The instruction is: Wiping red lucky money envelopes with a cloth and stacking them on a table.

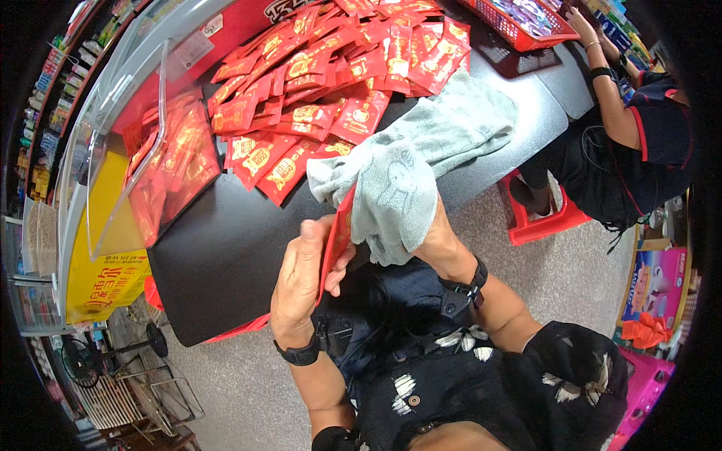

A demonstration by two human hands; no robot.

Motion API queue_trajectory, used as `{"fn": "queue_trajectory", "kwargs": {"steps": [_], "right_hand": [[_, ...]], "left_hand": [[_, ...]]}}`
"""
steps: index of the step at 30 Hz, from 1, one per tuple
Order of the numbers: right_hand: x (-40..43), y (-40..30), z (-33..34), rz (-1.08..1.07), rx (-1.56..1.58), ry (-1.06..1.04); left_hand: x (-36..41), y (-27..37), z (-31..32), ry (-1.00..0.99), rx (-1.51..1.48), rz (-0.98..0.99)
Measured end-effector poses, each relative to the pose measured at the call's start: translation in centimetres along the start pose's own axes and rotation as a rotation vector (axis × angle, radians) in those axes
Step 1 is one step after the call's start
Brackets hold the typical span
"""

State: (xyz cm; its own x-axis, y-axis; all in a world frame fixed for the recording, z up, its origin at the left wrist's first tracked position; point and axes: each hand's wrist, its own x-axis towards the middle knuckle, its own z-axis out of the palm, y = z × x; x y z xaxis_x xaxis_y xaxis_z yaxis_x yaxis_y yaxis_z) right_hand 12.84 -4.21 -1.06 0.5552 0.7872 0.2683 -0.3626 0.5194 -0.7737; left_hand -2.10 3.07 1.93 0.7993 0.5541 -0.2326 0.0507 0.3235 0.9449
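Observation:
My left hand [299, 270] grips a flat red packet [335, 248], which is seen nearly edge-on between the thumb and the fingers. My right hand [437, 239] holds a pale grey-green cloth [395, 197], with most of the fingers hidden under its folds. Part of the cloth lies against the upper part of the packet. The rest trails back over the dark tabletop [220, 265]. Just beyond the cloth lies a loose heap of similar red packets [316, 73] with gold print.
Left of the heap, more red packets [177, 163] sit behind a clear plastic panel [127, 180]. A red plastic basket [524, 28] of purple packs stands at the far right, near another person's hand [581, 25]. A red stool [547, 220] stands on the floor there.

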Motion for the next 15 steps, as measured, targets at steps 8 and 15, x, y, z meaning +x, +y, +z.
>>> {"fn": "queue_trajectory", "kwargs": {"steps": [8,15], "right_hand": [[0.4,0.4,-0.5,-0.131,-0.381,0.045],[-0.1,1.9,-1.4,0.151,0.432,0.138]], "left_hand": [[0.0,-0.8,0.1,-0.060,0.029,0.088],[-0.1,-1.9,-0.1,0.207,-0.195,0.358]]}}
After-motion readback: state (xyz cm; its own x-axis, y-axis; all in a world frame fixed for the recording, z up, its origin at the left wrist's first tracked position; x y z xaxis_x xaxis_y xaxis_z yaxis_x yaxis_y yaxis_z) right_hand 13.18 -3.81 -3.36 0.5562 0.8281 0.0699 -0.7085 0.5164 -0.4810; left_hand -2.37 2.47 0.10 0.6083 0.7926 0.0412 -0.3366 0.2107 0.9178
